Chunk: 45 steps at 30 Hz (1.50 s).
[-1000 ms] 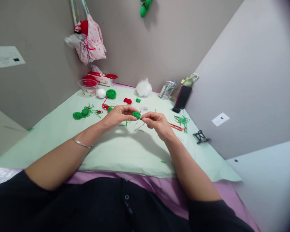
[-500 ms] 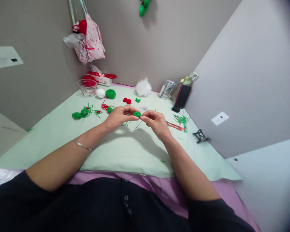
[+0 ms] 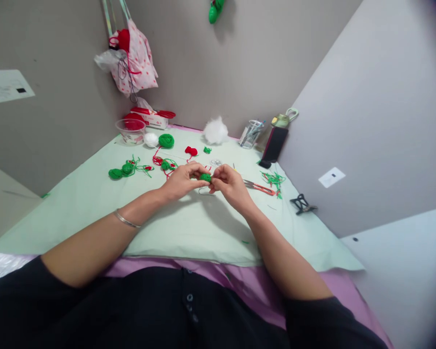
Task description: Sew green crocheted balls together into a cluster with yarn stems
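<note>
A small green crocheted piece [image 3: 205, 177] is pinched between the thumb and fingers of my left hand [image 3: 184, 179], above the middle of the table. My right hand [image 3: 233, 188] is closed at the piece's right end, its thumb and index finger together; whatever they pinch there is too small to make out. A thin dark strand curves just below the piece. Orange-handled scissors [image 3: 263, 188] lie right of my right hand. Left of my left hand are green and red yarn pieces [image 3: 166, 165].
On the pale green cloth [image 3: 189, 228] are a green yarn ball [image 3: 166, 141], white stuffing [image 3: 215, 131], a plastic tub [image 3: 131, 133], a pen cup [image 3: 252, 134], a propped phone [image 3: 275, 145], yarn scraps [image 3: 273, 179] and a black clip [image 3: 302, 204]. A dotted bag [image 3: 140, 63] hangs at the left.
The green piece has shifted slightly down. My right hand has moved a little left and its fingers have curled in more. The thin strand below hangs in a different shape.
</note>
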Motion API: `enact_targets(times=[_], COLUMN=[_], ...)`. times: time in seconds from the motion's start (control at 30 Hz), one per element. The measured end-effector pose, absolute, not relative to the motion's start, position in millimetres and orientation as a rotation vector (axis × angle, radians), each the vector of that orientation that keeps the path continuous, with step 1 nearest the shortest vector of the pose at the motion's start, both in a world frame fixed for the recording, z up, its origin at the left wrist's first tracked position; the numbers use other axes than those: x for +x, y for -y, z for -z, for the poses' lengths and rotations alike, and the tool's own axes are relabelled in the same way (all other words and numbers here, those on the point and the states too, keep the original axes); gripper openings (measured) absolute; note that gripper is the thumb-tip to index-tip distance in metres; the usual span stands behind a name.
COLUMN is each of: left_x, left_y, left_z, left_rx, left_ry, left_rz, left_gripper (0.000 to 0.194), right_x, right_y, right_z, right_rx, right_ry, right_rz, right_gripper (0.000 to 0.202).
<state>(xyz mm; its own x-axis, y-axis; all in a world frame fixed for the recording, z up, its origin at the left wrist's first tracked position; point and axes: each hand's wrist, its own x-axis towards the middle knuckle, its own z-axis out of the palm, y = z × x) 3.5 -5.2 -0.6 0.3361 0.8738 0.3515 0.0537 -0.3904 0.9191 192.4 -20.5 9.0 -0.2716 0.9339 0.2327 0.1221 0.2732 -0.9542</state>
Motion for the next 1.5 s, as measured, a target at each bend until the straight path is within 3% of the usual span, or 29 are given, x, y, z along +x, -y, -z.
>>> enact_targets(times=[0.17, 0.37, 0.57, 0.73, 0.9, 1.27, 1.5], left_x=[2.7, 5.0, 7.9, 3.4, -5.0, -10.2, -16.0], left_y=[4.4, 5.9, 9.2, 7.7, 6.0, 6.2, 2.6], left_z=[4.3, 5.2, -0.4, -0.3, -4.1, -11.8, -11.9], left_rx=[1.842, 1.896, 1.678, 1.676, 1.564, 1.226, 1.185], left_ry=[-0.923, -0.956, -0.767, -0.759, -0.744, -0.498, -0.480], left_rz=[-1.139, -1.072, -0.988, -0.703, -0.741, -0.713, -0.777], left_gripper=[0.022, 0.024, 0.027, 0.030, 0.036, 0.018, 0.015], right_x=[189.9, 190.6, 195.3, 215.3, 238.1, 274.3, 273.0], right_y=[24.8, 22.4, 14.9, 6.8, -3.1, -29.9, -31.1], right_z=[-9.0, -7.7, -17.9, -35.3, -43.1, -37.1, -29.4], right_rx=[-1.008, -1.190, -1.094, -0.937, -0.953, -0.859, -1.060], right_ry=[1.746, 1.908, 1.588, 1.156, 0.929, 0.412, 0.783], right_rz=[-1.042, -0.477, -0.907, -1.109, -1.459, -1.325, -1.211], right_gripper=[0.019, 0.010, 0.013, 0.024, 0.022, 0.036, 0.025])
